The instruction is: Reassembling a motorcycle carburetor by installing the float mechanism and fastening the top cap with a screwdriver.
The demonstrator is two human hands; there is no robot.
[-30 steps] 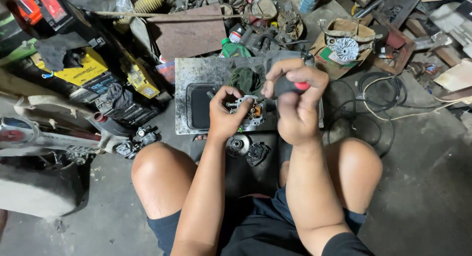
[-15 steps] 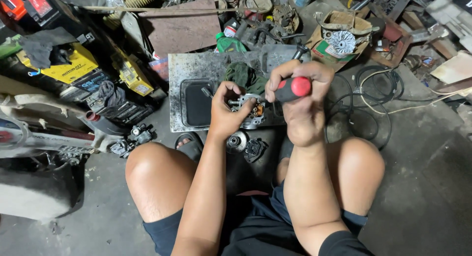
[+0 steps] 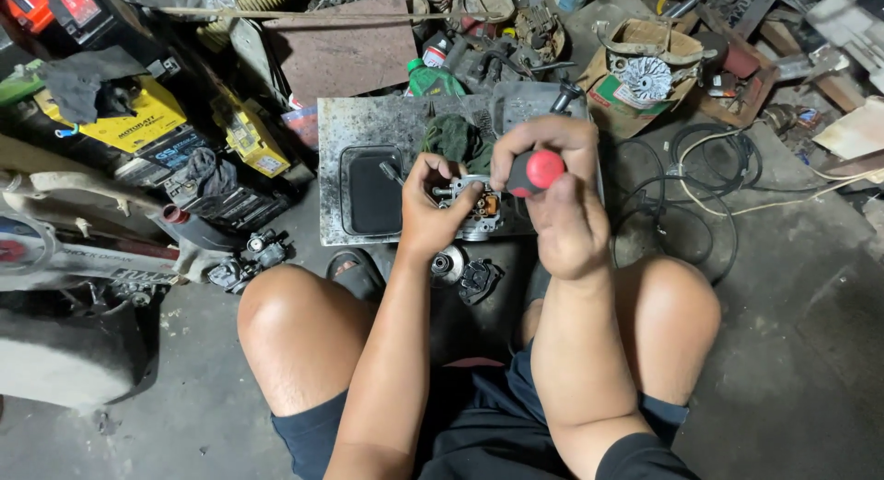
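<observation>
A: Logging hands first. The left hand [image 3: 431,208] has its fingers curled around a small grey metal part [image 3: 476,208], a carburettor-like body with brass bits showing, thumb pressed against its near side.

B: Where does the part sit?

A: Just above the front edge of the stained metal plate [image 3: 368,121] on the floor, between the knees and in front of them. It rests in the left hand; whether it touches the plate, I cannot tell.

B: Right hand?

A: The right hand [image 3: 557,199] is closed in a fist around a screwdriver [image 3: 534,169], red butt of the handle facing up, shaft pointing down toward the part. The tip is hidden behind the fingers.

B: Surroundings?

A: A black rectangular tray [image 3: 368,190] lies on the plate left of the part; a green rag [image 3: 451,134] behind it. Yellow battery [image 3: 152,116] far left, coiled black cable [image 3: 709,167] right, cardboard box [image 3: 645,70] holding a finned metal wheel beyond.
</observation>
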